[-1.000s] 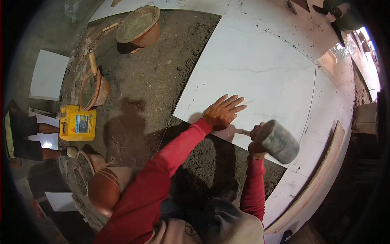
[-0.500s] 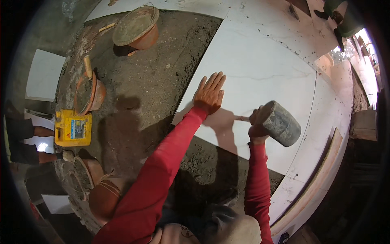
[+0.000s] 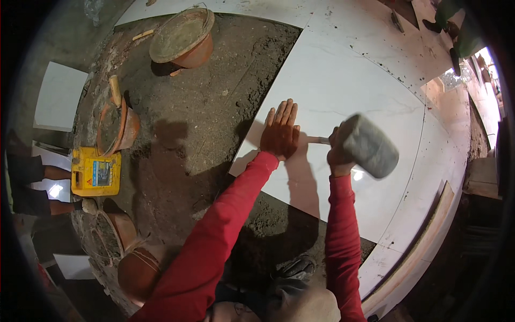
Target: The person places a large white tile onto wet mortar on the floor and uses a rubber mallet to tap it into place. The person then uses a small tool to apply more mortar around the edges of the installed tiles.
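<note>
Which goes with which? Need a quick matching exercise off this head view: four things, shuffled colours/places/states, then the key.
Things:
1. Left hand
2. Mallet
3. Plastic jug
4. Wooden handle

Colours, places, states:
A. Sticking up from an orange-brown bucket
B. Yellow
C. Palm down over the white tile
D. Gripped in the right hand

Pairs: 1-C, 2-D, 3-B, 4-A

Two long red sleeves (image 3: 219, 228) — snug, wrist-length, the right one rippled with creases
</note>
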Action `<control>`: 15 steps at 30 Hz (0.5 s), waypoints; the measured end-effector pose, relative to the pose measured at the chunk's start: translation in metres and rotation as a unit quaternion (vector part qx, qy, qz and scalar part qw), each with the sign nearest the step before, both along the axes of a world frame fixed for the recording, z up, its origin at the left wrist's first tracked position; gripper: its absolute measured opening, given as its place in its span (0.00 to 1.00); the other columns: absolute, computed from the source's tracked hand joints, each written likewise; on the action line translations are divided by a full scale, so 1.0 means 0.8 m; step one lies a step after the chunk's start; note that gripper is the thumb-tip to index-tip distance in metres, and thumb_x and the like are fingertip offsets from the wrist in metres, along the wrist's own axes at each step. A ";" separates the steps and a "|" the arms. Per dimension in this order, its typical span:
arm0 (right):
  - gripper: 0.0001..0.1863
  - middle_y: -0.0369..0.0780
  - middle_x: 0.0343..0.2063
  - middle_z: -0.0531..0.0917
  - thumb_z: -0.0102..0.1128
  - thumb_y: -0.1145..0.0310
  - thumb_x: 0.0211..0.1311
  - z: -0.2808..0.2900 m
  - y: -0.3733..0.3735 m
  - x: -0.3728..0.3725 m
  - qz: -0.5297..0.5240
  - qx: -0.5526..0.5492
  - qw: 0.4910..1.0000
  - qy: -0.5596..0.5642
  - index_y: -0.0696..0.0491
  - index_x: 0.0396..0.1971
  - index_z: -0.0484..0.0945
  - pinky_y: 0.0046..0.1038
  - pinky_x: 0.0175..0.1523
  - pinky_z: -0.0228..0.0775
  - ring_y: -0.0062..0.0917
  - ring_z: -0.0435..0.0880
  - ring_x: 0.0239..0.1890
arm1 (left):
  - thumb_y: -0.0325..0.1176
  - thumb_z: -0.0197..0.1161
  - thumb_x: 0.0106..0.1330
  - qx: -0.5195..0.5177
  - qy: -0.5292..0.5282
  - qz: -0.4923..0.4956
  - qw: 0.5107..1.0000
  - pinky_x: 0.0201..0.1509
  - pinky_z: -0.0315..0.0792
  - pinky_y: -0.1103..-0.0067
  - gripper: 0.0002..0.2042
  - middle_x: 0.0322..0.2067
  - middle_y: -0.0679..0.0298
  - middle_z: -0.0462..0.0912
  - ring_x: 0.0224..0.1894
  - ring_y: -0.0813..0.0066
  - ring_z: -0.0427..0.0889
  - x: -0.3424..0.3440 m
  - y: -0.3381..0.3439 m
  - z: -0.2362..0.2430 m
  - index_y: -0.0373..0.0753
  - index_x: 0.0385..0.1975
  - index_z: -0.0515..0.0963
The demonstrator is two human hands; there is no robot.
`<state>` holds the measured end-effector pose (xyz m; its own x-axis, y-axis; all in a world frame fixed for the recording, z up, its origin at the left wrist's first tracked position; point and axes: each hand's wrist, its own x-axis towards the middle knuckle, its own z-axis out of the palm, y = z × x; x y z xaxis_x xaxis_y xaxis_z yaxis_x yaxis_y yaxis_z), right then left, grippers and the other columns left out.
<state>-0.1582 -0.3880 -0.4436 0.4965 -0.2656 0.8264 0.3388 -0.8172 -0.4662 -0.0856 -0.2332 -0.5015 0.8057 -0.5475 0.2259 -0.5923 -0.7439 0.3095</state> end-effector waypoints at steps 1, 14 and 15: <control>0.09 0.34 0.19 0.67 0.50 0.65 0.68 0.000 -0.003 0.010 0.027 0.035 0.999 0.030 0.57 0.34 0.71 0.24 0.25 0.57 0.22 0.64 0.20 | 0.41 0.43 0.69 0.009 -0.015 0.016 1.000 0.74 0.44 0.61 0.30 0.70 0.53 0.54 0.72 0.60 0.52 0.005 0.001 0.001 0.33 0.69 0.55; 0.12 0.37 0.17 0.70 0.48 0.68 0.66 0.008 -0.015 0.073 -0.036 -0.065 0.997 -0.025 0.55 0.22 0.68 0.25 0.24 0.56 0.22 0.64 0.18 | 0.42 0.41 0.70 0.055 -0.004 0.011 0.998 0.75 0.43 0.61 0.30 0.71 0.53 0.51 0.73 0.60 0.50 0.004 0.003 0.005 0.33 0.69 0.52; 0.12 0.37 0.16 0.70 0.48 0.68 0.66 0.020 -0.017 0.079 -0.055 -0.095 0.993 -0.048 0.55 0.22 0.68 0.26 0.24 0.55 0.23 0.65 0.18 | 0.42 0.41 0.70 0.052 -0.007 0.008 0.999 0.75 0.43 0.61 0.30 0.71 0.53 0.51 0.73 0.60 0.50 0.007 0.000 0.005 0.33 0.69 0.52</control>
